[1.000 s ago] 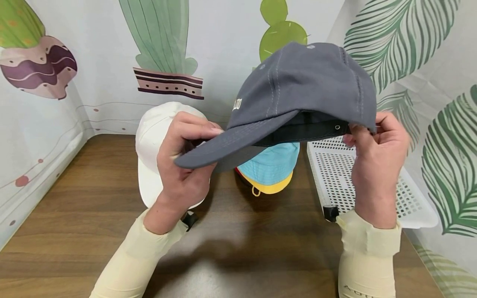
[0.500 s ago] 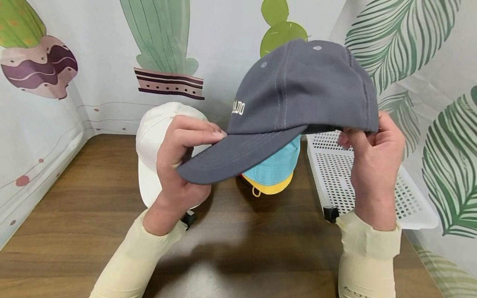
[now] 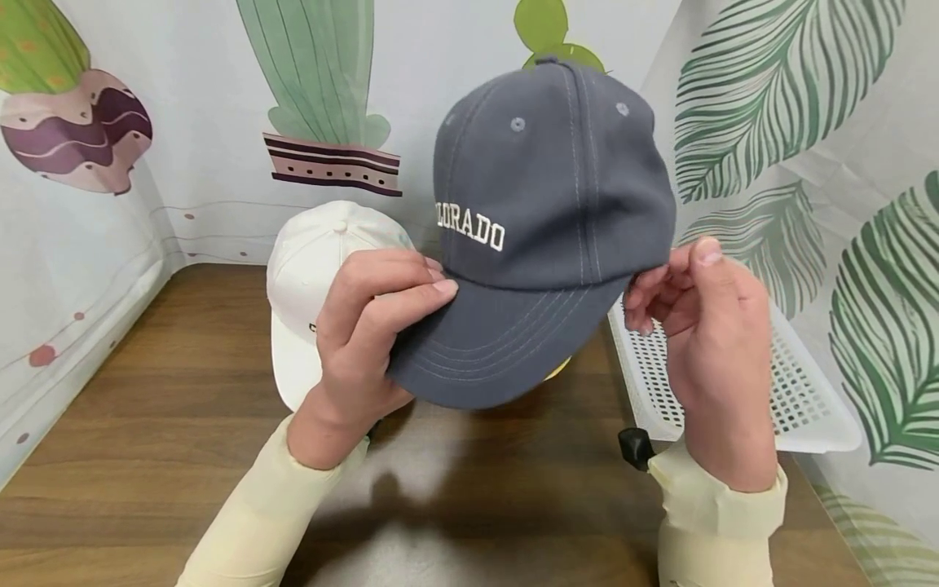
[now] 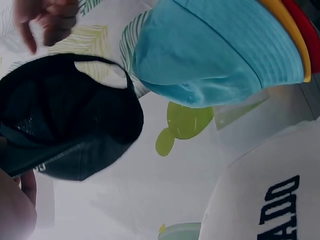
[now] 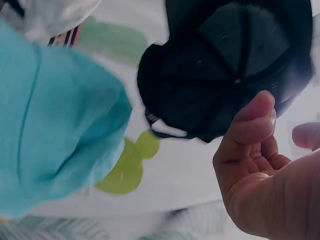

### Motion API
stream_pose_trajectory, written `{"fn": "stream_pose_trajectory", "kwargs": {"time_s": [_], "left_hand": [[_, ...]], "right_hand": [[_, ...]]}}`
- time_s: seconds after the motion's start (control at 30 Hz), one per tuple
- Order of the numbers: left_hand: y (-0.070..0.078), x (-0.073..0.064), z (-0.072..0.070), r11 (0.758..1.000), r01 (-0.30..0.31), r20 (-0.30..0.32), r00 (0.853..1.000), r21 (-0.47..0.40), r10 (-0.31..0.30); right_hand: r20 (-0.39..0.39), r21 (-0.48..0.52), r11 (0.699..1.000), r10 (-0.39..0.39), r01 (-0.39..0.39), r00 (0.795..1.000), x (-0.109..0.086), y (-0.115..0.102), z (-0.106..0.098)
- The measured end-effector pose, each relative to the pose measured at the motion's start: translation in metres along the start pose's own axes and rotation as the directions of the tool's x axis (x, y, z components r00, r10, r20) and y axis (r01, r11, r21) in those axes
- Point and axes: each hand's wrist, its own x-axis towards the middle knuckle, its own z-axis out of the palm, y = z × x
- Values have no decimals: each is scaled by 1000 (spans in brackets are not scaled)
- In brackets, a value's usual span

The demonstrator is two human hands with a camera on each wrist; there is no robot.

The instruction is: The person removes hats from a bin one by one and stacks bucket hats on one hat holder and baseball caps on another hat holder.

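A dark grey baseball cap [image 3: 543,187] with white lettering hangs in the air, its brim toward me. My left hand [image 3: 367,326] pinches the brim's left side, thumb on top. My right hand [image 3: 711,326] is at the cap's right edge, thumb apart from its loosely bent fingers. In the left wrist view the right hand [image 4: 47,25] appears apart from the cap [image 4: 75,115], whose dark inside and back opening show. The right wrist view also shows the cap's inside [image 5: 225,75], with the fingers close below it.
A white cap [image 3: 301,277] with dark lettering stands on the wooden table [image 3: 183,456], behind my left hand. The blue bucket hat [image 4: 210,55] is mostly hidden behind the grey cap in the head view. A white perforated basket [image 3: 807,391] lies at the right.
The grey cap has turned so that its front and lettering face me more. My right hand has moved left and lower, its thumb coming off the cap's back edge. The left hand keeps the brim.
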Motion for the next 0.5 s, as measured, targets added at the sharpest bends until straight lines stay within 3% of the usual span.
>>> {"fn": "stream_pose_trajectory", "kwargs": {"time_s": [0.17, 0.3, 0.4, 0.5], "left_hand": [[0, -3, 0, 994, -42, 34, 999, 106, 38], [-1, -6, 2, 970, -136, 84, 989, 200, 122], [-3, -8, 6, 925, -255, 135, 965, 284, 224], [-4, -11, 9, 856, -381, 198, 923, 350, 330]], "right_hand": [[178, 120, 992, 5, -27, 984, -9, -6, 8], [229, 231, 962, 90, -144, 969, -13, -8, 18], [156, 314, 928, 158, -201, 975, -15, -8, 32], [5, 429, 885, 200, -183, 980, -16, -6, 44]]}}
